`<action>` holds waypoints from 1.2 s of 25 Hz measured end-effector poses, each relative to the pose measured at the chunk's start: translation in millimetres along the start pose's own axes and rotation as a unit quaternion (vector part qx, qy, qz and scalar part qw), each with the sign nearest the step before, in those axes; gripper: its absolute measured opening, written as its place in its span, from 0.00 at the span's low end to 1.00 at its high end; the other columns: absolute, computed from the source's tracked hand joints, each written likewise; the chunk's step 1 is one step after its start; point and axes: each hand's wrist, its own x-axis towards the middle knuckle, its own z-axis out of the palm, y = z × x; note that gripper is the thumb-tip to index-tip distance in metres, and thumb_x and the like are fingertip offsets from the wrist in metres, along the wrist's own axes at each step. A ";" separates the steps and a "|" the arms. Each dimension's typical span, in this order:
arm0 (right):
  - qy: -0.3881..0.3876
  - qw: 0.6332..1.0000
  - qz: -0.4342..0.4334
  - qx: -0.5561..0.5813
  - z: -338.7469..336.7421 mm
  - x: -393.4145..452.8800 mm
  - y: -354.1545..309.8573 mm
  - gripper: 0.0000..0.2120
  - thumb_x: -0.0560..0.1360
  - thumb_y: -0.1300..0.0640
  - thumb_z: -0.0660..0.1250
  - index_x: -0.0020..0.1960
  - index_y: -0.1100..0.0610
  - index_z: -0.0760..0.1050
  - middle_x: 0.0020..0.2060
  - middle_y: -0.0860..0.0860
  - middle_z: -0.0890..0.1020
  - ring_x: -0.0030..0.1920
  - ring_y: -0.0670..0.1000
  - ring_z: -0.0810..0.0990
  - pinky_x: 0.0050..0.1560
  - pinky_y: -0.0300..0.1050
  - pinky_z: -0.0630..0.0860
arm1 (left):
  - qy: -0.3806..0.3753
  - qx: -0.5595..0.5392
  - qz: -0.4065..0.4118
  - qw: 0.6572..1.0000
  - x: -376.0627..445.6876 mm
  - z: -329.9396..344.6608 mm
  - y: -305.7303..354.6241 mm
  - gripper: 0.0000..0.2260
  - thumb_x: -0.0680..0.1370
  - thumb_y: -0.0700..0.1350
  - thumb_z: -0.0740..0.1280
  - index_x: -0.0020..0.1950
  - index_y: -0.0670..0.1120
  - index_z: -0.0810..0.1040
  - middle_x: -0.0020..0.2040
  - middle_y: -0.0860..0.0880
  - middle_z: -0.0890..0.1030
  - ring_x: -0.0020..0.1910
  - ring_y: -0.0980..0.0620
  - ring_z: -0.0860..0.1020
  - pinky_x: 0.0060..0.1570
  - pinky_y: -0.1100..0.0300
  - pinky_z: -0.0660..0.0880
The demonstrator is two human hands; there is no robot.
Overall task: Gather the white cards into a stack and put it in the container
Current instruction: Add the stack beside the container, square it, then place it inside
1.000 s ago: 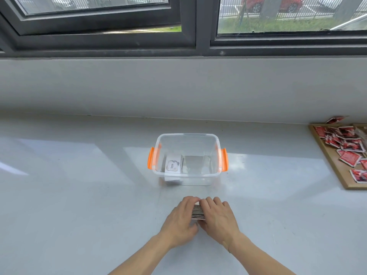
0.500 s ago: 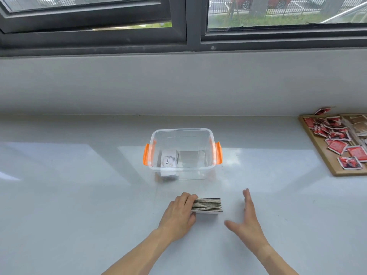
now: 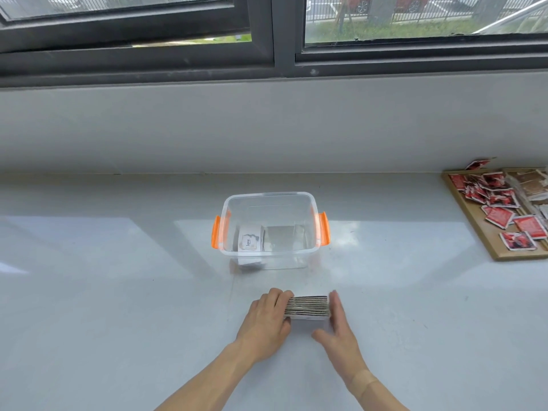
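A stack of white cards [image 3: 308, 306] stands on edge on the white counter, its striped edges facing up. My left hand [image 3: 267, 321] rests curled against the stack's left end. My right hand [image 3: 341, 327] is flat with fingers extended, its side touching the stack's right end. Beyond the stack sits a clear plastic container [image 3: 271, 200] with orange handles. Inside it on the left lies a white card printed "love" [image 3: 249, 240]. The container has no lid on it.
A wooden tray [image 3: 474, 226] with several red packets lies at the far right of the counter. A grey wall and a dark-framed window run along the back.
My right hand left the stack, swung out to the right, and has come back against the stack's right end. The left hand stayed on the left end.
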 end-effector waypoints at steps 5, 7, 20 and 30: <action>0.022 1.000 0.002 0.007 10.6 0.6 -5.9 0.41 0.73 0.72 0.63 0.76 0.47 0.50 0.73 0.45 0.62 0.68 0.34 0.64 0.64 0.27 0.59 | 0.002 0.002 -0.012 1.000 -1.0 1.7 -1.5 0.21 0.76 0.47 0.58 0.69 0.51 0.63 0.63 0.50 0.68 0.57 0.47 0.70 0.56 0.54 0.67; 0.014 1.000 0.003 0.014 8.9 2.9 -4.4 0.39 0.73 0.72 0.62 0.76 0.47 0.52 0.73 0.44 0.63 0.69 0.38 0.65 0.65 0.31 0.60 | -0.002 0.006 -0.010 1.000 -0.2 0.8 -2.1 0.20 0.76 0.47 0.58 0.69 0.51 0.63 0.62 0.50 0.68 0.57 0.46 0.70 0.56 0.54 0.68; -0.092 0.852 -0.230 -0.462 -1.9 24.0 -33.9 0.41 0.68 0.56 0.67 0.77 0.51 0.53 0.71 0.42 0.64 0.73 0.48 0.58 0.70 0.42 0.61 | 0.011 0.012 -0.009 1.000 -3.0 0.0 -6.8 0.18 0.77 0.47 0.59 0.67 0.50 0.63 0.62 0.50 0.69 0.58 0.47 0.71 0.57 0.53 0.68; -0.095 0.727 -0.241 -0.636 17.4 37.8 -60.9 0.12 0.72 0.58 0.63 0.55 0.54 0.69 0.49 0.51 0.78 0.49 0.56 0.75 0.38 0.49 0.65 | 0.034 -0.255 -0.126 0.958 -4.6 -11.3 -8.9 0.21 0.71 0.45 0.70 0.62 0.52 0.70 0.59 0.55 0.75 0.55 0.52 0.76 0.55 0.60 0.72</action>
